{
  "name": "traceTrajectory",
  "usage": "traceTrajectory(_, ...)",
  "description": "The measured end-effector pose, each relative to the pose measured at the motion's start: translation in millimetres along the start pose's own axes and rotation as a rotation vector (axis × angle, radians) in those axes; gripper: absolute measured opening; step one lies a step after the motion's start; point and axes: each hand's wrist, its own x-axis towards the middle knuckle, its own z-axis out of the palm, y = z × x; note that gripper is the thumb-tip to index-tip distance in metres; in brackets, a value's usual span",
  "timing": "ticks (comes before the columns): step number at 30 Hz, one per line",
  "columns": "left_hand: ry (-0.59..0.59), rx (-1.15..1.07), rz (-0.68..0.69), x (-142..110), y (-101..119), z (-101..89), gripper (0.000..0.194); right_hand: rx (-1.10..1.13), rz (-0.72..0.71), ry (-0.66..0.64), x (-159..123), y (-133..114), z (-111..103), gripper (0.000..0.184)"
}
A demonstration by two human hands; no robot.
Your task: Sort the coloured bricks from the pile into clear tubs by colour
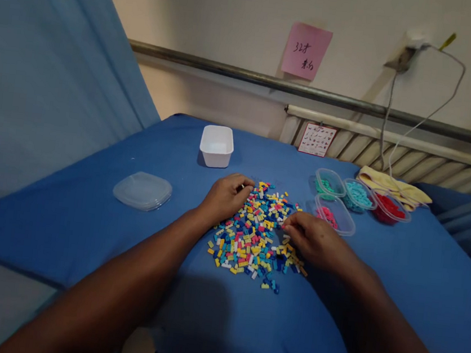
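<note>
A loose heap of small toy building bricks (249,237) in yellow, blue, pink, white and teal is spread over the blue cloth. My left hand (227,197) rests at the heap's upper left edge, fingers curled and thumb near the index finger; whatever lies between the tips is hidden. On the heap's right side, my right hand (311,236) has its thumb and index finger pinched together, with a bit of pink brick (283,226) showing at the tips. Close beyond the right hand stands a clear tub (344,218) with pink bricks inside.
More clear tubs hold green bricks (325,185), light teal bricks (359,194) and red bricks (389,208). A white container (216,147) stands at the back, and clear lids (142,191) lie at left. Behind the tubs are a yellow cloth (396,188) and a radiator (358,142).
</note>
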Motion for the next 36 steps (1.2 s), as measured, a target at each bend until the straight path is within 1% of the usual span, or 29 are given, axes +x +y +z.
traceTrajectory(2,-0.030,-0.002,0.049,-2,5,-1.7,0.018,0.000,0.002,0.064,-4,3,-11,0.020)
traceTrajectory(3,-0.062,-0.007,0.088,-4,9,-2.7,0.018,-0.019,0.008,0.121,-6,5,-17,0.020)
traceTrajectory(6,-0.216,0.000,0.250,-8,20,-5.4,0.017,-0.152,0.093,0.356,-14,20,-34,0.021)
traceTrajectory(8,-0.335,0.018,0.362,-11,25,-6.4,0.018,-0.268,0.177,0.451,-19,34,-42,0.022)
traceTrajectory(10,-0.423,0.029,0.444,-12,28,-6.9,0.021,-0.361,0.225,0.468,-23,48,-43,0.024)
traceTrajectory(12,-0.474,0.042,0.490,-13,30,-8.0,0.024,-0.419,0.211,0.472,-24,57,-41,0.028)
traceTrajectory(14,-0.512,0.073,0.509,-13,31,-10.0,0.028,-0.427,0.144,0.512,-23,57,-38,0.029)
traceTrajectory(16,-0.555,0.109,0.512,-14,34,-12.7,0.031,-0.374,0.053,0.552,-19,49,-34,0.026)
traceTrajectory(18,-0.595,0.132,0.503,-14,37,-15.1,0.030,-0.285,-0.030,0.529,-14,34,-27,0.023)
traceTrajectory(20,-0.622,0.135,0.488,-14,41,-16.6,0.026,-0.225,-0.094,0.438,-10,17,-18,0.021)
traceTrajectory(23,-0.638,0.125,0.456,-13,43,-17.4,0.017,-0.198,-0.174,0.276,-5,-3,-1,0.019)
traceTrajectory(25,-0.638,0.117,0.429,-13,42,-17.5,0.012,-0.167,-0.210,0.203,-4,-11,8,0.017)
traceTrajectory(26,-0.634,0.106,0.414,-13,42,-17.4,0.011,-0.140,-0.217,0.189,-3,-14,12,0.016)
traceTrajectory(28,-0.606,0.051,0.374,-13,42,-16.6,0.010,-0.063,-0.201,0.190,-3,-17,19,0.015)
traceTrajectory(30,-0.544,-0.062,0.301,-13,44,-14.0,0.010,0.077,-0.149,0.212,-2,-19,24,0.015)
traceTrajectory(34,-0.396,-0.431,0.032,-15,52,-3.1,0.012,0.571,-0.006,0.276,4,-23,33,0.024)
traceTrajectory(36,-0.349,-0.584,-0.107,-16,58,2.8,0.015,0.758,0.045,0.321,6,-25,36,0.026)
